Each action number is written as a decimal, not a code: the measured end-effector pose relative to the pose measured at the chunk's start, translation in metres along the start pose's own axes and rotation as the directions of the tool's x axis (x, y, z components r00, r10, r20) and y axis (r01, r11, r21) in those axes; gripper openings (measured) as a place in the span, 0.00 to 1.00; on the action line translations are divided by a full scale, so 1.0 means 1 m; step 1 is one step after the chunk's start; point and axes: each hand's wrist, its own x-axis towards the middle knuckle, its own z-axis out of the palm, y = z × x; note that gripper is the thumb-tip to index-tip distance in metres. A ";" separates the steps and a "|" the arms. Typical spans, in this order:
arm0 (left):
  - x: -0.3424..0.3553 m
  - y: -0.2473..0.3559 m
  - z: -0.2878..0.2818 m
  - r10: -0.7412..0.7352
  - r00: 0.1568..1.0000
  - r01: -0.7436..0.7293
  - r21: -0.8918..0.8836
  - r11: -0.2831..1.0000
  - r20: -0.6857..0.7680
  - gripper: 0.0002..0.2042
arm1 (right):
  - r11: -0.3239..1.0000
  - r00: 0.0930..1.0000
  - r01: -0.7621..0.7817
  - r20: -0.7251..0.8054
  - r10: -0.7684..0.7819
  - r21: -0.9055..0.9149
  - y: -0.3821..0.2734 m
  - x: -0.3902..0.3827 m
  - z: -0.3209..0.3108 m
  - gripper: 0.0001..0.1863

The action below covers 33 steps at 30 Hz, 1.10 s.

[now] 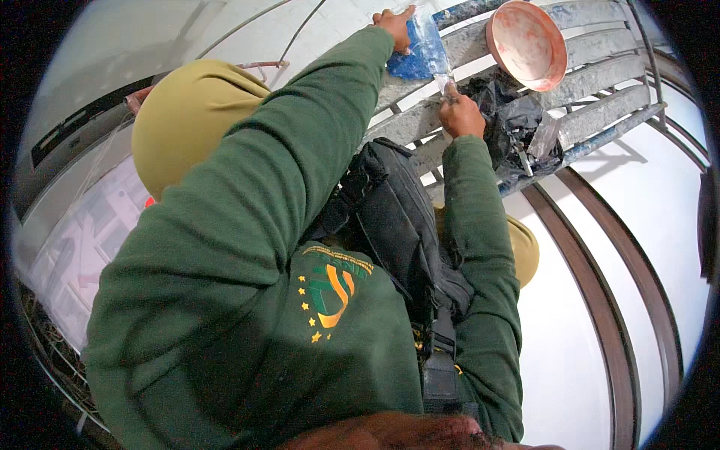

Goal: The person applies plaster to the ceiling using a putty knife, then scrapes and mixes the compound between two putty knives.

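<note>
At the upper middle, my left hand point(396, 30) grips the edge of a flat blue plastic spreader point(409, 66), one finger stretched along it. My right hand point(461, 114) is closed around the handle of a putty knife point(442, 78). Its pale, smeared blade reaches up against the spreader. Right of my hands, a round orange bowl point(529, 46) coated inside with whitish putty stands on a slatted metal platform point(600, 116). A crumpled black plastic bag point(512, 112) lies beside my right hand.
The grey slats are splattered and have gaps between them. Metal bars point(651, 52) frame the platform's right end. A black bag point(394, 206) is strapped across my body. Dark brown strips point(592, 292) cross a white surface at the right. Thin rods rise at the upper left.
</note>
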 end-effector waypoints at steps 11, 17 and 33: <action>0.015 0.009 -0.001 0.112 0.990 -0.112 0.005 0.994 0.084 0.57 | 0.999 0.999 0.043 -0.008 -0.043 0.017 -0.004 0.007 -0.003 0.18; 0.015 0.021 0.002 0.131 0.986 -0.131 -0.009 0.991 0.098 0.57 | 0.997 0.994 0.055 -0.101 -0.049 0.060 -0.006 0.017 0.008 0.21; 0.013 0.021 0.000 -0.006 0.991 0.015 -0.064 0.998 0.135 0.55 | 0.997 0.999 -0.038 -0.006 0.038 0.063 -0.016 0.006 0.017 0.27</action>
